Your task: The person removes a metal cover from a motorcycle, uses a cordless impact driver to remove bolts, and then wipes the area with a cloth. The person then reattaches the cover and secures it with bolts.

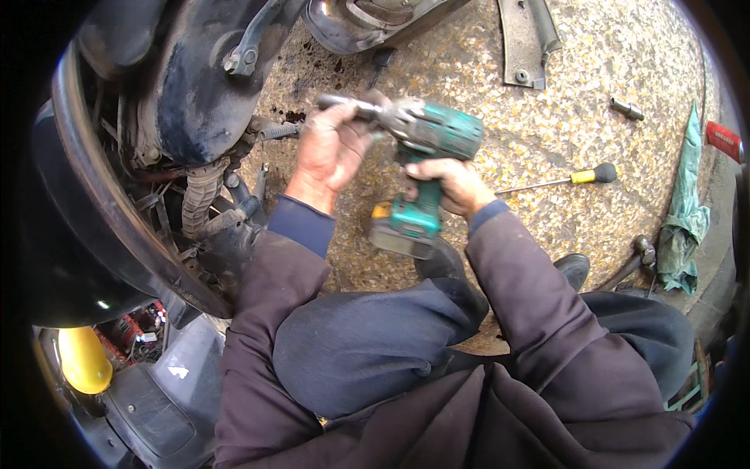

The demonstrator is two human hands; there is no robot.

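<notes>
A green cordless impact wrench (445, 131) with a battery at its base is held above the floor, its nose pointing left. My right hand (455, 184) is wrapped round its grip; whether a finger presses the trigger is hard to see. At the front, my left hand (332, 148) closes its fingers and thumb round a dark metal socket (336, 102) at the tool's nose. That hand is slightly blurred. Just left of it stands the dirty dark engine casing (207, 102) of a scooter, with a spring and hoses beneath it.
On the speckled floor (469, 70) lie a screwdriver (594, 173) with a yellow and black handle, a loose socket (626, 109), a hammer (642, 252) and a metal bracket (525, 47). Crumpled green cloth (683, 234) lies at right. Black curved bodywork (78, 227) is at left.
</notes>
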